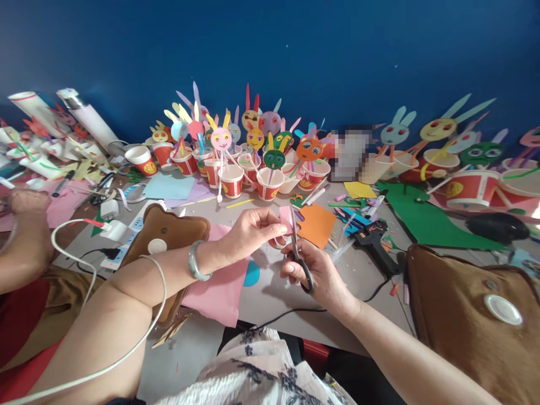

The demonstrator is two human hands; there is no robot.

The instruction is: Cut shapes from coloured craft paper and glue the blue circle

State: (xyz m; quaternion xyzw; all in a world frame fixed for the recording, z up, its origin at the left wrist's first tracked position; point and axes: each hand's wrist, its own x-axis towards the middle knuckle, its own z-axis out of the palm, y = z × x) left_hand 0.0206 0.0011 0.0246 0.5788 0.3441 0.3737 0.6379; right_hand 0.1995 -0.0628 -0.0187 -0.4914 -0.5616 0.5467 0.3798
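Note:
Over the middle of the table, my left hand (257, 228) pinches a small piece of pink paper (286, 217). My right hand (318, 275) grips black-handled scissors (302, 264), their blades pointing up and lying against the right edge of that paper. Below my left wrist a larger sheet of pink paper (217, 298) lies on the table and hangs over its front edge. A blue paper disc (252, 274) sits at that sheet's right side. Just beyond the scissors lies an orange paper square (316, 224).
Paper cups (231, 181) with paper rabbit faces line the back by the blue wall. At right are a glue gun (377, 247), green paper (434, 219) and a brown cushion (472, 315). Left are another brown cushion (169, 225), a power strip (126, 239) and another person's hand (29, 202).

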